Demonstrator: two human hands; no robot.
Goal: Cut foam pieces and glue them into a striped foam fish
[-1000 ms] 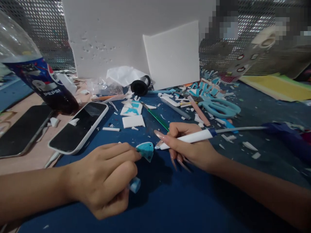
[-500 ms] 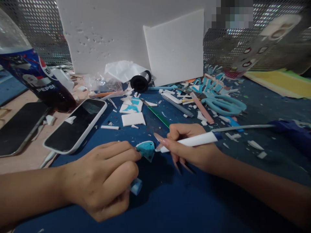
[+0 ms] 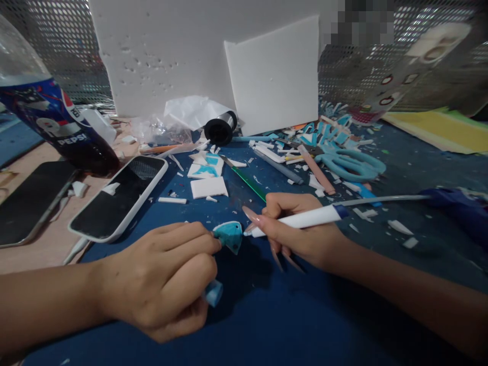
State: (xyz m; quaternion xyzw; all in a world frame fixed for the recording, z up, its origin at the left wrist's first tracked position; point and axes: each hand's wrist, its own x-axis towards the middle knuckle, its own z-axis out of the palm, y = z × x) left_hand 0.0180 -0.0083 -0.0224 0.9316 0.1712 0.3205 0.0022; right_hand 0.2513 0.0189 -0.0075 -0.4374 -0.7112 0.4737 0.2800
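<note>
My left hand (image 3: 168, 279) is closed on a small blue piece with a white edge and dark dots (image 3: 229, 236), whose tip sticks out past the fingertips. A translucent blue end (image 3: 213, 293) of something pokes out lower in the same fist; the rest is hidden. In my right hand (image 3: 293, 226), a white marker (image 3: 305, 220) with a dark blue back end lies between thumb and fingers. Its tip points left, right beside the blue piece; whether they touch I cannot tell. Long nails show on this hand.
Two phones (image 3: 118, 198) and a Pepsi bottle (image 3: 57, 122) stand at left. Ahead lie a green-handled tool (image 3: 247, 181), white foam pieces (image 3: 209, 187), markers (image 3: 316, 169), blue scissors (image 3: 351, 165) and a scrap pile (image 3: 328, 132). White foam boards (image 3: 274, 76) lean behind. A yellow sheet (image 3: 438, 129) is at right.
Almost nothing differs. Both hands keep their holds, and the marker tip stays beside the blue piece with only a very slight shift.
</note>
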